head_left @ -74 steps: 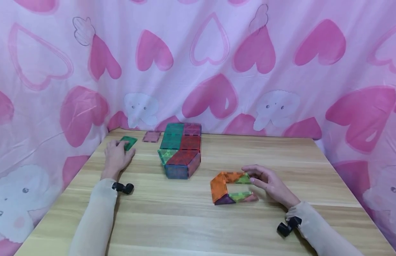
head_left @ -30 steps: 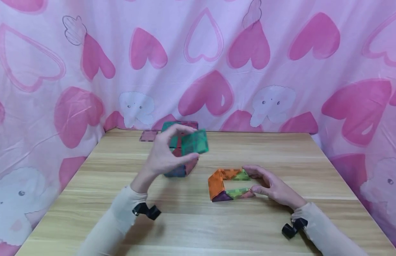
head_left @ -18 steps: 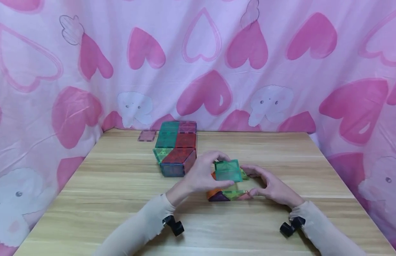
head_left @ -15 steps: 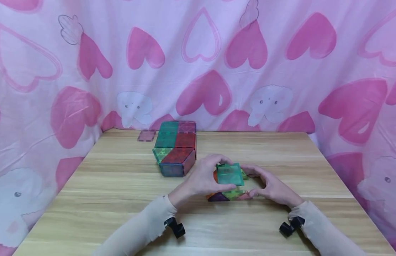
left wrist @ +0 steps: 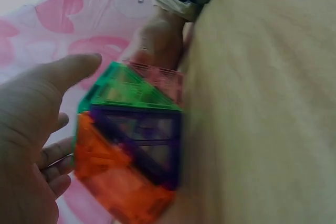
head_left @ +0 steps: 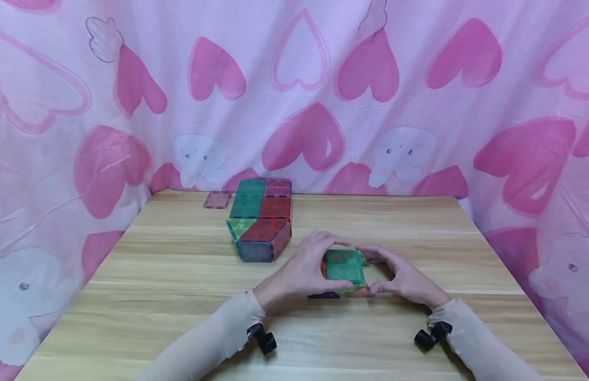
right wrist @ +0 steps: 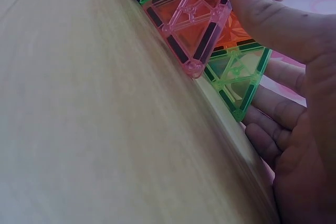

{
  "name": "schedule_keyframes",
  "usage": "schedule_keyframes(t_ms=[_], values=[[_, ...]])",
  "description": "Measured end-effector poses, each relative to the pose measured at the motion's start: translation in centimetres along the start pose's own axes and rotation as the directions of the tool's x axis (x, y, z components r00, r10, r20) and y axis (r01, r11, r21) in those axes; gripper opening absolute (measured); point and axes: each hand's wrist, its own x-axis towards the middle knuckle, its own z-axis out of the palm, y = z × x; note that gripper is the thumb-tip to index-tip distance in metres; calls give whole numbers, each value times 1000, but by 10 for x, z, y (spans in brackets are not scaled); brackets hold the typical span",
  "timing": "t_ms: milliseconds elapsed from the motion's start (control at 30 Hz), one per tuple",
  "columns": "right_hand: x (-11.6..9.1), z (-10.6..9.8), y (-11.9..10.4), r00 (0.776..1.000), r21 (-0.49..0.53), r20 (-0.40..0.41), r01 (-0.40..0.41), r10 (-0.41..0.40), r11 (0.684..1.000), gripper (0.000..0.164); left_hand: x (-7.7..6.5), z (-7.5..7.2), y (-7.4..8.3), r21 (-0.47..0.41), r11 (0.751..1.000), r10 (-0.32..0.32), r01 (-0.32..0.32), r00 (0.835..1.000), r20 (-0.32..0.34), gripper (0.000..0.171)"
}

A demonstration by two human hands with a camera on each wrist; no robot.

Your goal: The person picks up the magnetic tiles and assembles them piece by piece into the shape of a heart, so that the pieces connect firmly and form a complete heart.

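My left hand (head_left: 301, 267) holds a green square magnetic tile (head_left: 345, 264) between thumb and fingers, flat over the top of a small magnetic-tile structure. In the left wrist view, that structure shows orange tiles (left wrist: 113, 177), a purple triangle (left wrist: 152, 137) and a green triangle (left wrist: 131, 90). My right hand (head_left: 408, 275) steadies its right end, thumb by the pink triangle (right wrist: 189, 22) and fingers against the light green triangle (right wrist: 239, 74). Much of the structure's orange side is hidden behind my left hand in the head view.
A larger magnetic-tile structure (head_left: 263, 217) in green, red and blue stands behind and left of my hands. Beside it a pink square tile (head_left: 217, 200) lies flat on the wooden table (head_left: 189, 254). A pink heart-print curtain (head_left: 304, 137) encloses the table's back and sides.
My left hand has picked up the green square tile at the far left, carried it right and lowered it onto the small structure. My right hand has stayed nearly still.
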Motion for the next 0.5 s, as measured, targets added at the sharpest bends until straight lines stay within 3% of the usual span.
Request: schedule_keyframes(t_ms=[133,233,367,500], values=[[0,0,0,1000,-1,6,12,-12,1000,90,3,-22,4,3,999,50,-50,995,-86,86],[0,-1,0,1000,6,8,15,-15,1000,91,7,-47,4,16,995,101,-100,979,-174,88],[0,0,-1,1000,9,10,7,-7,1000,91,7,-89,-3,66,990,140,-126,942,-305,86],[0,0,-1,1000,10,10,-2,2,1000,93,-3,-133,-23,69,997,70,-44,895,-440,82]])
